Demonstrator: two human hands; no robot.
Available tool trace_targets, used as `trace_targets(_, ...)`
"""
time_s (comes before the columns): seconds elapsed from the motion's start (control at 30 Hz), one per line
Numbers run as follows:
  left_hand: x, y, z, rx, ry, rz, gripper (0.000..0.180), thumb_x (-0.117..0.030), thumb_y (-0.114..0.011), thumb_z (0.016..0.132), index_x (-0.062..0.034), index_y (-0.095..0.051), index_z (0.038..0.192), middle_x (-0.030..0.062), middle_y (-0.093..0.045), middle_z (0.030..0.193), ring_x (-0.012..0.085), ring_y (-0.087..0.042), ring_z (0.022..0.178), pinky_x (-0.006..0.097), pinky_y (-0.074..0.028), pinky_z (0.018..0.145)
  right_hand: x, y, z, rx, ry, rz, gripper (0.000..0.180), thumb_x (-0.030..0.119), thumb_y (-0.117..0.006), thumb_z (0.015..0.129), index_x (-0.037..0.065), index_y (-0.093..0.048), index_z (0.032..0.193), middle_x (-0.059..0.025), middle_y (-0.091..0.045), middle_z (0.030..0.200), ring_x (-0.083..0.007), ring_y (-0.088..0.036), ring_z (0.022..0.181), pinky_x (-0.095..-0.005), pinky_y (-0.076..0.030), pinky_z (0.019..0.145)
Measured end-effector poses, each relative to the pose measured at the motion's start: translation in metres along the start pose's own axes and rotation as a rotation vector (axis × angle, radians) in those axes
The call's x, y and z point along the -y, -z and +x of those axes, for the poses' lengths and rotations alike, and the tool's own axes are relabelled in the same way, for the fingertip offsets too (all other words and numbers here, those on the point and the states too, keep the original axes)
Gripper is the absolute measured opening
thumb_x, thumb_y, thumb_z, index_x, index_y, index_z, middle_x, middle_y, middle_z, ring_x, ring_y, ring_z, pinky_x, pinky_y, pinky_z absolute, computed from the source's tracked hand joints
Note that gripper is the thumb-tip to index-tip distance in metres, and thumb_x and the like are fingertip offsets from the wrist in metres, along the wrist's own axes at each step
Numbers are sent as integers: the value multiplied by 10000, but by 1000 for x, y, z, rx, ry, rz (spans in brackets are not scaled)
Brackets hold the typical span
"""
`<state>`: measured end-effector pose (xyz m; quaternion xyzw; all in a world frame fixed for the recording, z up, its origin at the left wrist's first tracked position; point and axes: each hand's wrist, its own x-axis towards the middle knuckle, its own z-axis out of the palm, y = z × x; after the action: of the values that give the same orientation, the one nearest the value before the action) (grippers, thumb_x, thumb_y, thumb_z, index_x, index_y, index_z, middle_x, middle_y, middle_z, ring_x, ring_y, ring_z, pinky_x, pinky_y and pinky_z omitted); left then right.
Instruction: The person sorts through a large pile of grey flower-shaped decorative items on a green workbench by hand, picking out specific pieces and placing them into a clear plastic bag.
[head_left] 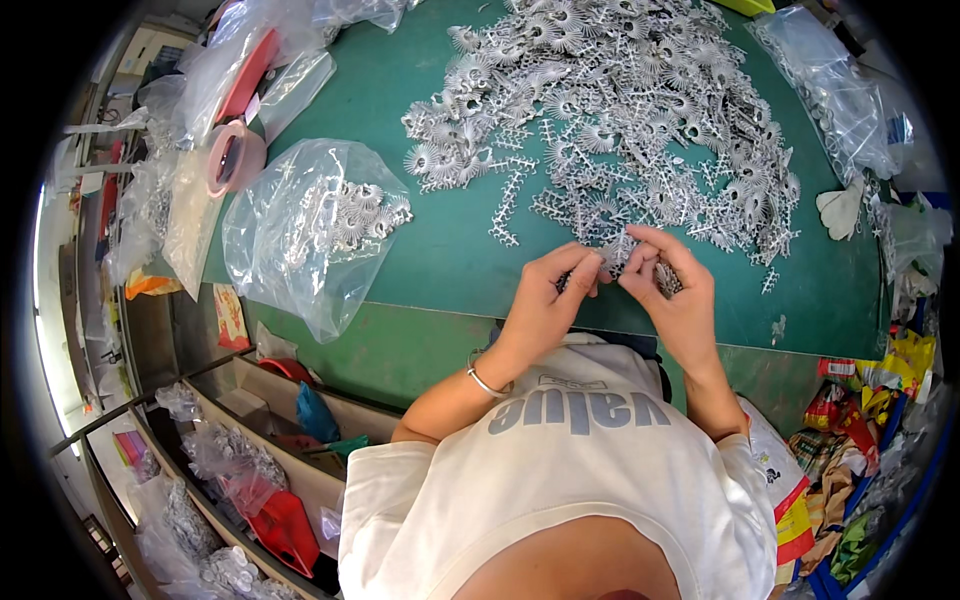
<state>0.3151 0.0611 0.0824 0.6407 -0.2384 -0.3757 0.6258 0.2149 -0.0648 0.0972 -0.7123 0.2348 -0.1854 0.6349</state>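
Note:
Both hands meet at the near edge of a heap of silver-grey spiky metal pieces (650, 90), some ring-shaped with radiating spikes, others like branched strips. My left hand (548, 292) is closed, thumb and forefinger pinched, with a dark bit of a piece showing inside its curled fingers. Opposite it, my right hand (680, 290) is curled around a spiky metal piece (668, 279). Between the fingertips of both hands is another spiky metal piece (616, 252); the fingers partly hide it. A branched strip (508, 205) lies apart from the heap, left of my hands.
The green tabletop (440, 270) carries a clear plastic bag (310, 235) with similar pieces inside. Farther left are a roll of pink tape (236, 158) and a red tray (248, 75). More plastic bags (830, 95) lie at the right edge. Open drawers (300, 400) stand below left.

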Motion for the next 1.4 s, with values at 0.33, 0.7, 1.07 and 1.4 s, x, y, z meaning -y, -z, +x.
trace_targets(0.33,-5,9,-1,177,7,-99,239,-155,-448,917,13,-535,771,25,-511,692,63,-448,562,194,-347,484,-16,22,26,346,342,-26,139,31,-595,773,-27,-611,899,-101,-595,876,-155,-532,732,-250,-437,613)
trace_targets(0.7,-1,11,6,274,436,-782,274,-249,-469,912,8,-540,848,66,-538,708,106,-479,567,213,-372,459,-16,12,19,227,278,-33,111,-30,-567,781,-43,-585,889,-100,-570,806,-181,-547,693,-264,-427,595)
trace_targets(1.07,2,7,1,438,391,-703,259,-243,-474,909,-2,-539,841,85,-539,696,119,-491,567,218,-376,455,-14,16,3,-186,367,9,94,24,-483,866,-41,-551,866,-61,-556,670,-87,-493,582,-208,-374,511)
trace_targets(1.4,13,13,3,206,303,-555,250,-221,-481,906,9,-577,922,76,-586,765,115,-537,628,218,-413,479,-30,26,37,-224,30,-535,212,80,-569,828,-11,-582,1020,-23,-585,711,-100,-493,591,-266,-413,557)
